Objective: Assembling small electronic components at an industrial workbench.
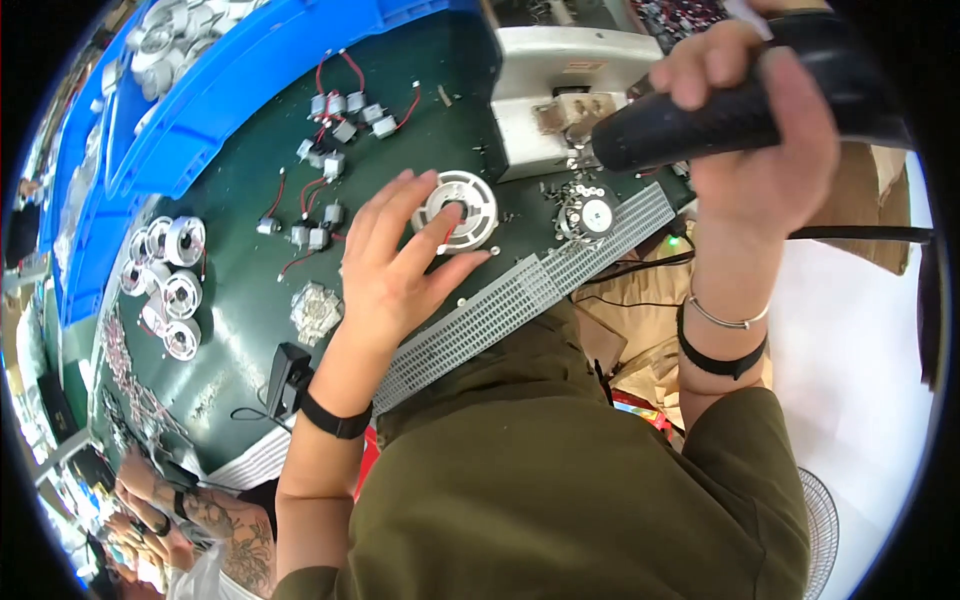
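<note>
On the dark green bench, my left hand [390,265] is spread over a round white plastic housing [484,218] with a slotted rim. One finger reaches into its centre beside a short red wire, and the thumb lies by its lower edge. Raised at the upper right, my right hand [755,130] is wrapped round a thick black power screwdriver [680,128]. Its front end points left at a pale metal box-shaped screw feeder [530,80]. Below the tool sits a round metal disc [597,215] with several small screws around it.
Small motors with red wires [335,105] are scattered left of the feeder. More white round housings [183,295] are grouped at the left. Blue bins [240,90] hold grey parts behind. A perforated grey strip [470,330] edges the bench. Another person's tattooed arm [235,530] shows lower left.
</note>
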`<state>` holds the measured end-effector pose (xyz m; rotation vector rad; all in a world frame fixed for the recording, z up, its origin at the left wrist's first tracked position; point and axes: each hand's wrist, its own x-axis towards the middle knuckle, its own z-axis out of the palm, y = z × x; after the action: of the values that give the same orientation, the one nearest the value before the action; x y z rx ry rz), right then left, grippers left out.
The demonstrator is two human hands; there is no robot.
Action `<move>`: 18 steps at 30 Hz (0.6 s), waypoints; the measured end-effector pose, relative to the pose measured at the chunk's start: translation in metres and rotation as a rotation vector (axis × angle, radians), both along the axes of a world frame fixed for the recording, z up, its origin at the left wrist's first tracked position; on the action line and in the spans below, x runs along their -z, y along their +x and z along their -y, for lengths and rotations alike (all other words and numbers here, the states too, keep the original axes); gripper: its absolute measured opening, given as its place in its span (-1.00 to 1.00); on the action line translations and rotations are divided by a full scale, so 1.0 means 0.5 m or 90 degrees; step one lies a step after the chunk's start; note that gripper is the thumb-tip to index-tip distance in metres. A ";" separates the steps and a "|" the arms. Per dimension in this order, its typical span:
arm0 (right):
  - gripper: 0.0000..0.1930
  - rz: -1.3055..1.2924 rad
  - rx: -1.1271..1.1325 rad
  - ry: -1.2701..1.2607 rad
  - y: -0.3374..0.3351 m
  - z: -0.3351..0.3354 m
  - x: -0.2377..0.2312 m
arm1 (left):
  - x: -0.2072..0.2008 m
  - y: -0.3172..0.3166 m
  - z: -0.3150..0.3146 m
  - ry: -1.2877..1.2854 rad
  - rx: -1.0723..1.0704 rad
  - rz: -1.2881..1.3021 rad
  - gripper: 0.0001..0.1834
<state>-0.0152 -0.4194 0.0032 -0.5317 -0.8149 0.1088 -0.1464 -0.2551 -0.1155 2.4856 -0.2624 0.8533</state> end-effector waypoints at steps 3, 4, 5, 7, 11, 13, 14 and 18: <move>-0.54 0.088 0.223 -0.301 -0.010 -0.002 -0.051 | 0.004 0.000 0.015 -0.064 -0.049 -0.006 -0.54; -0.55 0.067 0.166 -0.279 -0.014 -0.023 -0.046 | 0.012 -0.001 0.016 -0.069 -0.041 0.010 -0.56; -0.56 0.048 0.106 -0.255 -0.010 -0.045 -0.042 | 0.015 -0.003 0.015 -0.058 -0.040 0.009 -0.58; -0.56 0.251 0.185 -0.328 0.018 -0.075 -0.001 | 0.014 0.000 0.022 -0.053 -0.048 0.019 -0.60; -0.53 0.022 -0.367 0.143 0.039 -0.148 0.038 | 0.016 0.002 0.025 -0.047 -0.071 0.044 -0.60; -0.53 0.027 -0.390 0.178 0.038 -0.159 0.048 | 0.018 0.002 0.025 -0.043 -0.066 0.056 -0.61; -0.53 0.026 -0.393 0.176 0.034 -0.161 0.049 | 0.021 0.002 0.024 -0.044 -0.069 0.056 -0.61; -0.52 -0.010 -0.389 0.155 0.027 -0.162 0.057 | 0.020 0.001 0.023 -0.054 -0.070 0.059 -0.62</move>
<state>-0.0016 -0.3382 -0.0253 -0.0386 -0.9385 0.5670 -0.1457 -0.2665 -0.1257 2.4034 -0.1198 1.0055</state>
